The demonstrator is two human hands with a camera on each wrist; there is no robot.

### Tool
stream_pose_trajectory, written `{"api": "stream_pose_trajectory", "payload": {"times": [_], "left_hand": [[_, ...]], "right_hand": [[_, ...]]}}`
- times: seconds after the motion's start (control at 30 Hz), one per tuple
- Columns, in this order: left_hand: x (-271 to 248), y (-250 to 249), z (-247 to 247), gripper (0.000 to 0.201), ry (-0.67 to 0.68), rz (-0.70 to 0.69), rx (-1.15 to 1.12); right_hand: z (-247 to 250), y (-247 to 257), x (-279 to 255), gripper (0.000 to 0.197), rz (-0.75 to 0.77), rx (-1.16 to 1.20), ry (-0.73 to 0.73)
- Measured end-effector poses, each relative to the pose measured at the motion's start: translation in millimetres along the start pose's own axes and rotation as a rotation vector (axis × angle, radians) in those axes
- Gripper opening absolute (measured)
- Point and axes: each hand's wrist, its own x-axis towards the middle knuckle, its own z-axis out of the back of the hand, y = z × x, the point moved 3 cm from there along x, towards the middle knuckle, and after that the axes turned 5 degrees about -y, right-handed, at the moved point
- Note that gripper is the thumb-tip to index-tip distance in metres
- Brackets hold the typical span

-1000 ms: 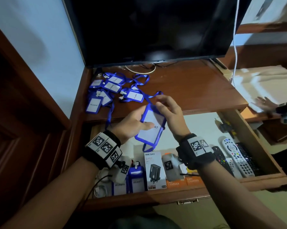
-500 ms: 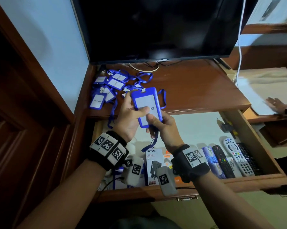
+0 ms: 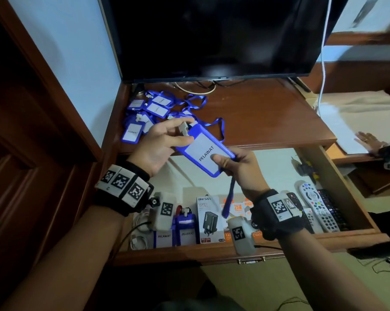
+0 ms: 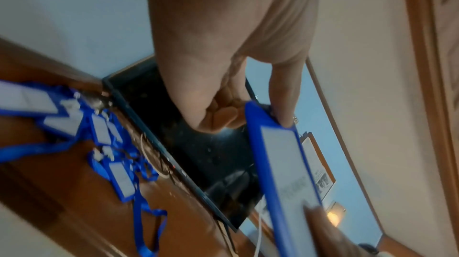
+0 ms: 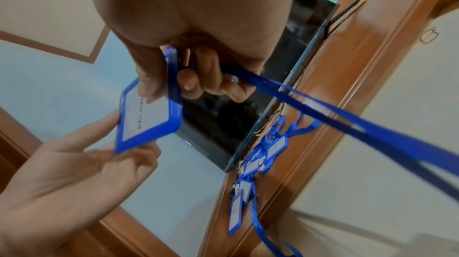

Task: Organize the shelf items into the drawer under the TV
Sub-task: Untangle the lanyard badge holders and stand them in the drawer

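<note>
Holding one badge [image 3: 206,151] above the open drawer [image 3: 337,194], the right hand [image 3: 239,167] is pinching its lower end with its lanyard [image 3: 228,198], while the left hand [image 3: 160,144] is nipping the clip end between thumb and fingers. Judging by the two badges already standing at the drawer's front left, the next move is gathering the trailing strap and lowering this one beside them; more are waiting on the shelf [image 3: 268,117]. Compared with half a second ago, the badge is tilting from upright to diagonal, its label now readable.
</note>
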Motion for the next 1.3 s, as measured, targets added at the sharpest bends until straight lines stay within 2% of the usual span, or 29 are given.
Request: {"api": "stream_pose_trajectory", "payload": {"times": [0.1, 0.17, 0.27, 0.33, 0.5, 0.6, 0.63, 0.7, 0.87, 1.0, 1.1, 1.2, 1.3], "left_hand": [[-1.7, -2.8, 13.5, 0.034, -0.059, -0.03, 0.308], [-2.2, -2.5, 19.6, 0.026, -0.129, -0.073, 0.438], [-2.5, 0.2, 28.7, 0.026, -0.225, -0.089, 0.548], [-5.1, 0.7, 31.8, 0.028, -0.235, -0.058, 0.55], [-16.6, -5.8, 30.2, 0.031, -0.044, 0.035, 0.586], [-23.4, -4.0, 29.7, 0.017, 0.077, 0.108, 0.679], [-25.6, -1.7, 29.7, 0.015, 0.101, 0.126, 0.695], [-29.6, 1.3, 29.7, 0.018, 0.106, 0.141, 0.671], [-38.2, 0.2, 27.7, 0.011, -0.048, 0.089, 0.482], [-40.7, 2.7, 29.1, 0.02, -0.275, 0.061, 0.257], [-42.4, 2.3, 23.0, 0.005, -0.395, 0.027, 0.271], [-45.1, -0.6, 13.2, 0.004, -0.377, -0.092, 0.396], [-48.5, 4.7, 6.0, 0.006, -0.268, -0.147, 0.65]], "right_hand": [[1.6, 11.1, 0.4, 0.033, 0.077, 0.029, -0.019], [-2.6, 15.1, 2.2, 0.037, 0.106, 0.062, -0.02], [-10.8, 15.8, 5.1, 0.039, 0.096, 0.105, -0.042], [-15.0, 17.5, 5.2, 0.04, 0.084, 0.121, -0.056], [-22.7, 22.7, 3.1, 0.04, 0.079, 0.141, -0.028], [-25.1, 28.1, -2.6, 0.032, 0.044, 0.129, -0.025], [-25.6, 30.1, -4.8, 0.028, 0.031, 0.127, -0.022], [-25.4, 32.0, -10.1, 0.033, 0.013, 0.113, -0.016], [-23.8, 26.6, -22.1, 0.049, -0.011, 0.045, 0.024], [-31.3, 21.6, -36.0, 0.037, -0.042, 0.011, 0.071], [-45.4, 32.2, -45.9, 0.025, -0.001, -0.043, 0.157], [-54.6, 47.7, -48.1, 0.02, 0.038, -0.078, 0.203], [-55.6, 56.6, -47.2, 0.023, 0.049, -0.086, 0.216]]}}
